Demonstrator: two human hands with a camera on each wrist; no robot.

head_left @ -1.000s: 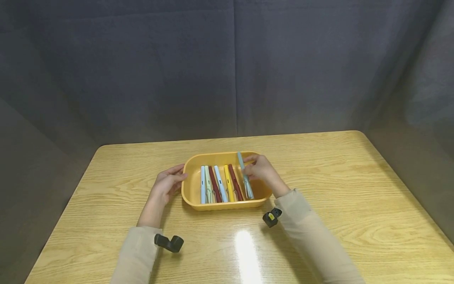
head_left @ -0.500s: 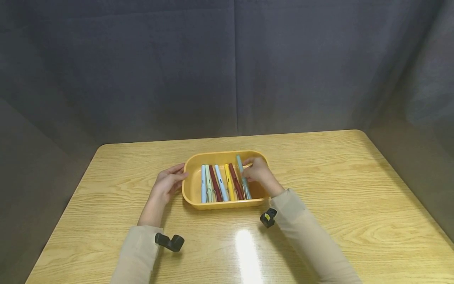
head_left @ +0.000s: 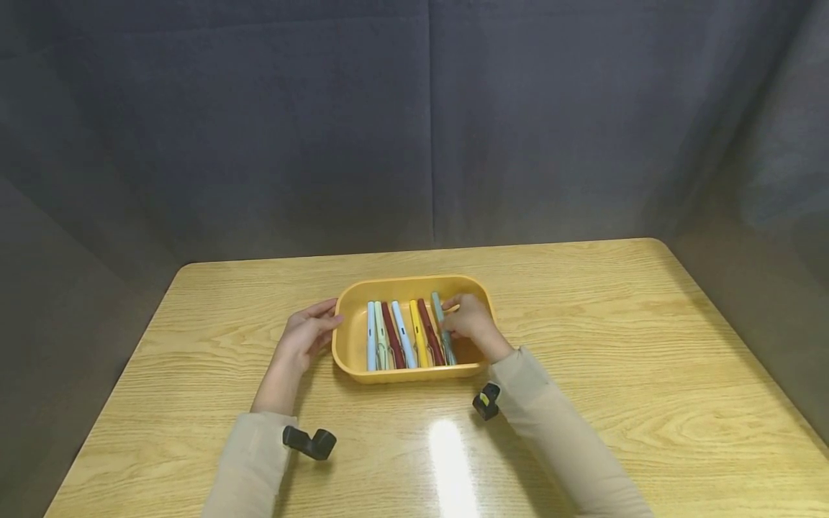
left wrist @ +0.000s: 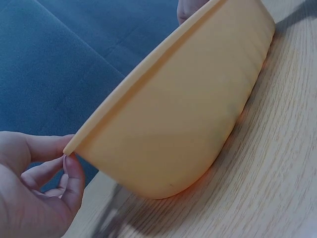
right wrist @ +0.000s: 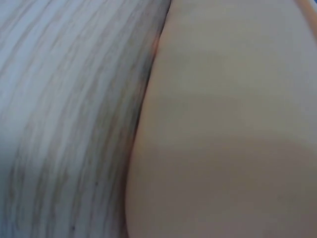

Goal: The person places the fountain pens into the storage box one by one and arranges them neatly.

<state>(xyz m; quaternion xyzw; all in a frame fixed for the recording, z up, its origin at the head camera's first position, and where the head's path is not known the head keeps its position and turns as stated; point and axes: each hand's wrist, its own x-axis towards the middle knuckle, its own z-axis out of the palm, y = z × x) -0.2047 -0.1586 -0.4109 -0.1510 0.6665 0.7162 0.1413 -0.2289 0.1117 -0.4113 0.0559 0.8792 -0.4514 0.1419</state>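
A yellow-orange plastic basket (head_left: 350, 365) stands on the table with several pens side by side in it. They include a light blue pen (head_left: 371, 334), a pale green pen (head_left: 380, 331), a yellow pen (head_left: 417, 332) and a dark red pen (head_left: 429, 331). My left hand (head_left: 306, 334) pinches the basket's left rim between thumb and fingers, as the left wrist view also shows. Inside the right part, my right hand (head_left: 471, 319) holds a grey-green pen (head_left: 437, 305) beside the dark red one. The right wrist view shows only the basket's outer wall (right wrist: 228, 109) and the tabletop.
The wooden table (head_left: 622, 345) extends around the basket on all sides. A dark curtain (head_left: 324, 144) hangs behind and at both sides. Black wrist cameras are strapped to both sleeves.
My right hand has lowered the grey-green pen into the basket and moved it slightly left, alongside the dark red pen. My left hand has stayed on the rim.
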